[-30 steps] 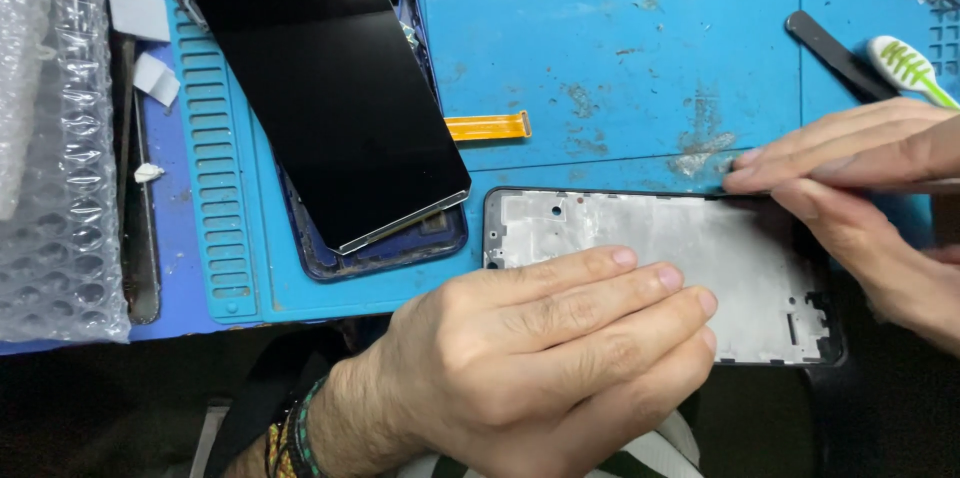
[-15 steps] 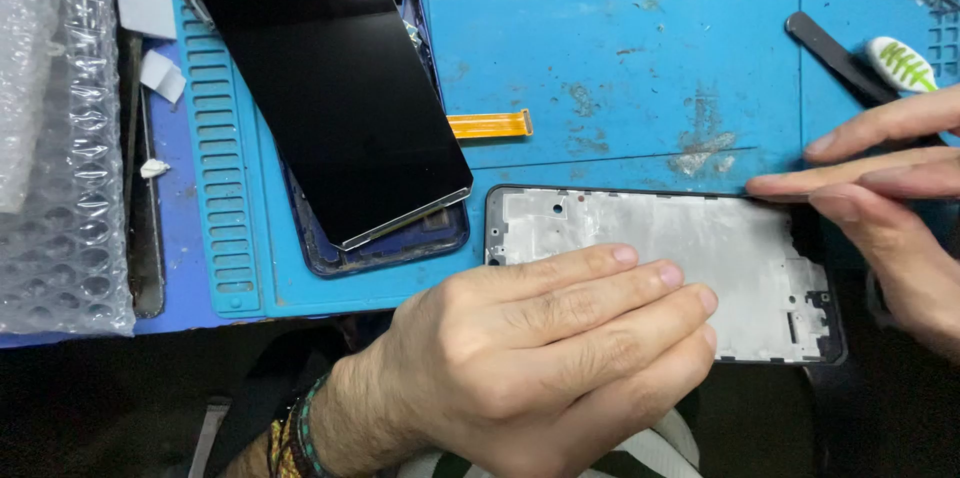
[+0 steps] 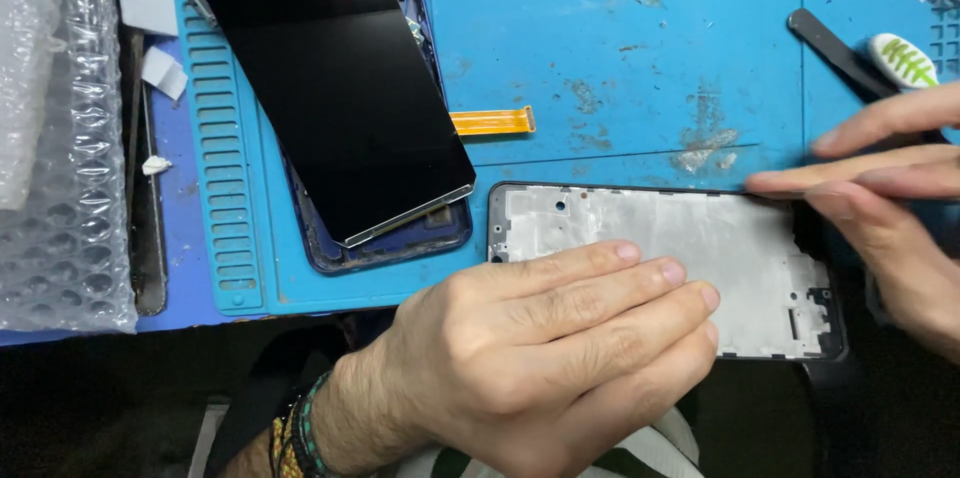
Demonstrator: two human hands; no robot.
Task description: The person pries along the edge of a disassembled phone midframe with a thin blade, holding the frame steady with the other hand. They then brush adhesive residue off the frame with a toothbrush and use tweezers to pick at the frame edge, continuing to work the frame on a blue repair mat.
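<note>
at the far left a sheet of bubble wrap (image 3: 55,138) lies over the edge of the blue repair mat (image 3: 620,68), close enough that a sweep of an arm could drag it across the work. next to it the black display panel (image 3: 330,88) rests tilted on a dark phone body (image 3: 400,238), with its orange flex cable (image 3: 492,122) sticking out to the right; a knock could slide the glass off or crease that cable. in the middle the left hand (image 3: 530,358) lies flat and open, fingers together, pressing down the near edge of the silver phone mid-frame (image 3: 700,248), which sits at the front edge of the surface, partly past the mat. if that pressure is uneven the thin frame could bend or tip off toward the lap. the right hand (image 3: 880,208) is blurred, fingers extended at the frame's far right corner; i cannot tell whether it pinches anything. a slip there could mar the frame. black tweezers (image 3: 835,50) lie just beyond.
</note>
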